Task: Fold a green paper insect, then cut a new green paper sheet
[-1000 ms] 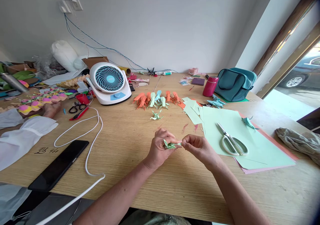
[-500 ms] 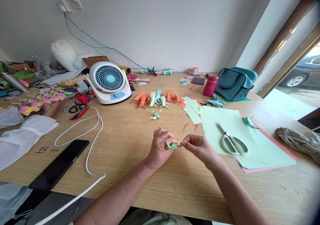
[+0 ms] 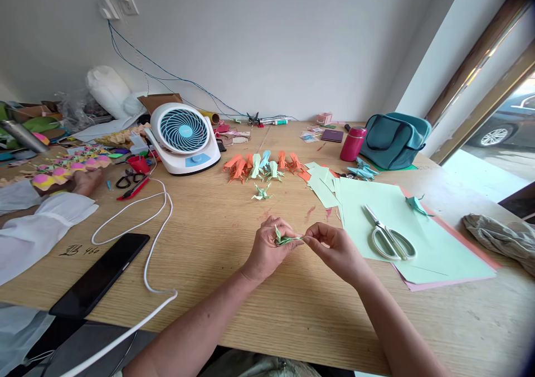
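Against a grey wall [image 3: 251, 48], a wooden table [image 3: 196, 254] bears a row of folded paper figures [image 3: 264, 159], set beyond the hands, likely out of harm's way. The left hand [image 3: 267, 249] clamps a small green folded paper [image 3: 285, 240] between thumb and fingers, apparently to steady it, while the right hand [image 3: 332, 247] pinches its thin end; the exact creases are too small to make out. Scissors [image 3: 391, 236] rest on pale green sheets [image 3: 443, 243], handles toward the person.

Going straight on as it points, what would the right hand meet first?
Most likely the left hand, holding a folded light-green paper piece; whether the right hand touches either is unclear.
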Motion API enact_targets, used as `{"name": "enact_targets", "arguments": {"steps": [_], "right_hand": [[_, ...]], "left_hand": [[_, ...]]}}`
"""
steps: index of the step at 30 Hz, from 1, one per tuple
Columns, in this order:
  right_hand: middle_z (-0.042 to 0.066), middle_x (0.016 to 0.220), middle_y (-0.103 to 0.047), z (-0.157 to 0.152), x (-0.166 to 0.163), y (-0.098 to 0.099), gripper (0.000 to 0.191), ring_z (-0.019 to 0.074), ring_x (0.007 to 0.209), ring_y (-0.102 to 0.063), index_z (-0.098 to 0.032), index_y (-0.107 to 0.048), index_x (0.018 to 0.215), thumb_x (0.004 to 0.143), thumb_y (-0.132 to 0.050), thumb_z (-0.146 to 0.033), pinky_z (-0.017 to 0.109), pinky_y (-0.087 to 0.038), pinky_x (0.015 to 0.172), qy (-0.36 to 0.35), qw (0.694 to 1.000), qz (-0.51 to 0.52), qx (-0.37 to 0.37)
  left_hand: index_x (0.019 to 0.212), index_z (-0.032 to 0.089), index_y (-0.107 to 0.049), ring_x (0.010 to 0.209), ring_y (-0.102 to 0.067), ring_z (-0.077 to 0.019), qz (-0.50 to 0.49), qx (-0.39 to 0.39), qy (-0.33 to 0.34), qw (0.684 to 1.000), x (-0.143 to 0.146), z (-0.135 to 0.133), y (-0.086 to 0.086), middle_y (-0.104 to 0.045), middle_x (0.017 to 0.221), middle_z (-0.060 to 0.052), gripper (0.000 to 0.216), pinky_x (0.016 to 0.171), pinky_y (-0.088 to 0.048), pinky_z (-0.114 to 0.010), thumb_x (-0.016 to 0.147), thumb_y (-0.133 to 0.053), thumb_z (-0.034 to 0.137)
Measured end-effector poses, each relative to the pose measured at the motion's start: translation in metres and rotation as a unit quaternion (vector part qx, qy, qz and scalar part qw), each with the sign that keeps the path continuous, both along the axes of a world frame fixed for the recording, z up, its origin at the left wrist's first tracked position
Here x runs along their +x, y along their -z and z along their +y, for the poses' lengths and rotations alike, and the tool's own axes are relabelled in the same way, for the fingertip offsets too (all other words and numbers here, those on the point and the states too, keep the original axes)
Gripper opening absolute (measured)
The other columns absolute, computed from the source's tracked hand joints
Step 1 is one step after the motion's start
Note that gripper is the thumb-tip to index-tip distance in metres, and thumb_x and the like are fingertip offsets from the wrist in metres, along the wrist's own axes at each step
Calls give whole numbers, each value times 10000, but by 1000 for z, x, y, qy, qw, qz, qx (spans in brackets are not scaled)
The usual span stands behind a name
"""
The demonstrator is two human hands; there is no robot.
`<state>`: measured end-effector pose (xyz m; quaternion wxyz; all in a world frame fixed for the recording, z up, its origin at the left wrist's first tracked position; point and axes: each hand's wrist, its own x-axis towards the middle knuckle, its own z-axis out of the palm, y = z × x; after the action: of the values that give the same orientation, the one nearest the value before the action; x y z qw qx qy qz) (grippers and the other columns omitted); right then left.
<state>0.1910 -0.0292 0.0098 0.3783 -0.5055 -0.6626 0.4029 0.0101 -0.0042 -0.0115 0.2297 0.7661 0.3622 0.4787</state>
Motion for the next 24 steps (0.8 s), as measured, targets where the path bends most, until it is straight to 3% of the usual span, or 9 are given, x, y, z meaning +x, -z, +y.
{"name": "enact_targets", "arguments": {"steps": [12,18,24], "right_hand": [[11,737,-533,-3,0,-2,160,156,687,-500,-208,-514,776,935,-503,-192,280,-392,635,-3,970,-106,218],[18,771,-529,-1,2,0,124,154,697,-494,-201,-511,830,938,-484,-146,281,-391,639,-22,949,-134,286],[21,776,-530,-2,2,1,117,153,696,-490,-202,-539,854,956,-488,-178,284,-391,645,-21,944,-126,303]], "left_hand": [[747,195,-749,749,-560,-158,-73,-81,42,993,0,0,-2,-617,699,-8,80,804,-420,-311,780,-759,268],[768,189,-760,737,-547,-159,-117,-134,76,981,0,1,-1,-599,703,-20,144,729,-420,-295,779,-758,333],[745,185,-729,728,-543,-154,-112,-113,65,985,1,-1,-3,-583,694,-12,177,726,-423,-293,799,-736,354]]}}
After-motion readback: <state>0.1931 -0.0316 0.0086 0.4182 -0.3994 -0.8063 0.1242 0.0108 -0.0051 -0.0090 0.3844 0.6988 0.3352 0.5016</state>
